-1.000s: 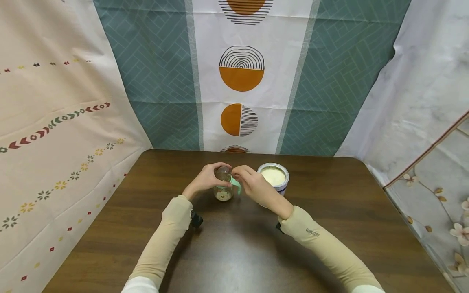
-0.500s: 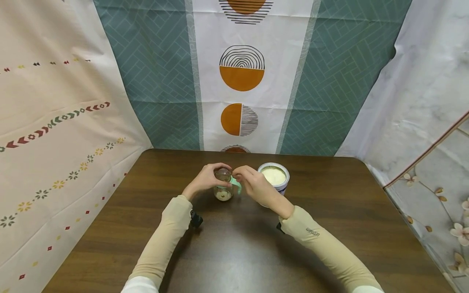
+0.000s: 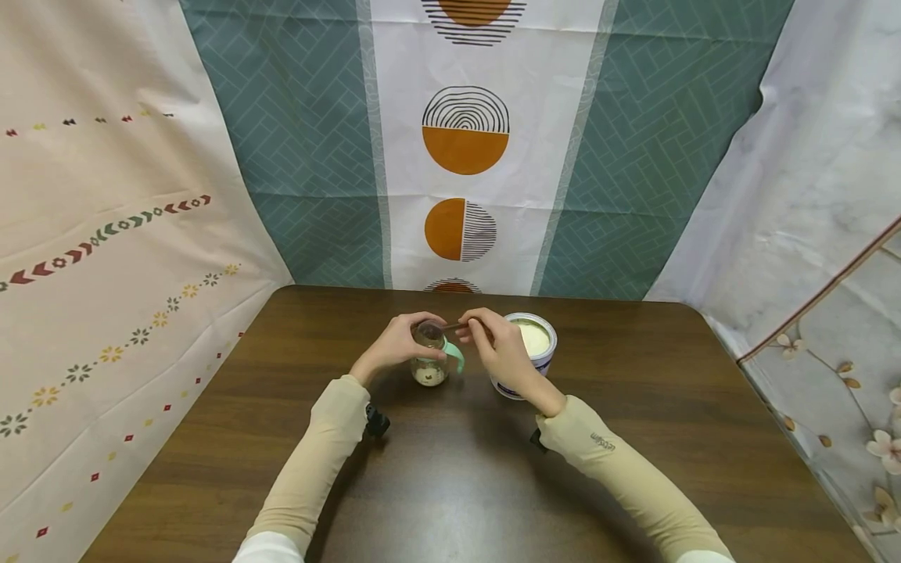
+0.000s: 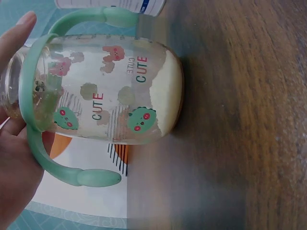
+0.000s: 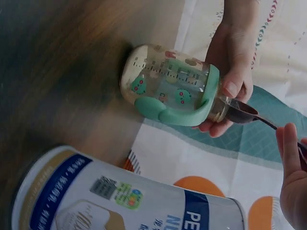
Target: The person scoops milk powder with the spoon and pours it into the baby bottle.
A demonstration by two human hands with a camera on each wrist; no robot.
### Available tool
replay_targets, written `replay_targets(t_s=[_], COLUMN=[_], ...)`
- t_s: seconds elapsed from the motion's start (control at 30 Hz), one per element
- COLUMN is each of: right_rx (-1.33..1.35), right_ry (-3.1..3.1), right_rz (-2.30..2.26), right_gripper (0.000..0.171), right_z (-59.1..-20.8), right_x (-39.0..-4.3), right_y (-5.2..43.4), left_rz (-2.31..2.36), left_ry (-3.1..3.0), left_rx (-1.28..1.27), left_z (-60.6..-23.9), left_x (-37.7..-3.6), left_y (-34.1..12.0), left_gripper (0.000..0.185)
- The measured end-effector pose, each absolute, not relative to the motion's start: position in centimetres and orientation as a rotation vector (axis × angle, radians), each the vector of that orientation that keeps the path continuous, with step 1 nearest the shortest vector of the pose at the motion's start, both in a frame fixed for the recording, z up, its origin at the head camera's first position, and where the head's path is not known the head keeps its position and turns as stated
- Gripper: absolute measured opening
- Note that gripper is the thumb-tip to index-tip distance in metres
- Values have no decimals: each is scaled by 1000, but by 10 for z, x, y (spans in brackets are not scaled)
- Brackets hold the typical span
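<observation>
Between the hands, left hand (image 3: 394,344) grips the light, probably slippery bottle (image 3: 430,361) near its neck, while right hand (image 3: 501,349) pinches the scoop (image 5: 242,111).

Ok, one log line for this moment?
left hand: holds bottle upright on table | right hand: holds scoop at bottle mouth | can: open, right of bottle | powder in bottle bottom
</observation>
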State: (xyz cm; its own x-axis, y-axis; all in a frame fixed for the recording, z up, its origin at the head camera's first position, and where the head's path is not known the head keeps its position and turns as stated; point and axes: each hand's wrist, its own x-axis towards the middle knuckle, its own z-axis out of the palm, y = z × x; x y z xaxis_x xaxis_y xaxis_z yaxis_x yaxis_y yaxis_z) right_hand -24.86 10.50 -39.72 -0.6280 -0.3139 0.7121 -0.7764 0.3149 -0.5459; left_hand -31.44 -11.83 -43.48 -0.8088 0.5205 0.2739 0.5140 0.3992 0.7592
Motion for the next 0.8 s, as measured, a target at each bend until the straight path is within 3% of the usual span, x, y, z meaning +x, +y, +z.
replay_targets(t_s=[0.33, 0.57, 0.8], right_rx=[544, 154, 6], right_ry=[-2037, -1865, -1742], right_rz=[1975, 2455, 2663], right_gripper=[29, 28, 25], right_z=[-393, -386, -380], right_x=[-255, -260, -262], right_y=[113, 122, 131], left_rz=[1457, 1464, 1533], left_ry=[2608, 2599, 2525], left_rx=[983, 963, 963], left_z=[-428, -421, -416], left_x=[-313, -313, -311], left_y=[-112, -110, -106], left_gripper=[61, 65, 72])
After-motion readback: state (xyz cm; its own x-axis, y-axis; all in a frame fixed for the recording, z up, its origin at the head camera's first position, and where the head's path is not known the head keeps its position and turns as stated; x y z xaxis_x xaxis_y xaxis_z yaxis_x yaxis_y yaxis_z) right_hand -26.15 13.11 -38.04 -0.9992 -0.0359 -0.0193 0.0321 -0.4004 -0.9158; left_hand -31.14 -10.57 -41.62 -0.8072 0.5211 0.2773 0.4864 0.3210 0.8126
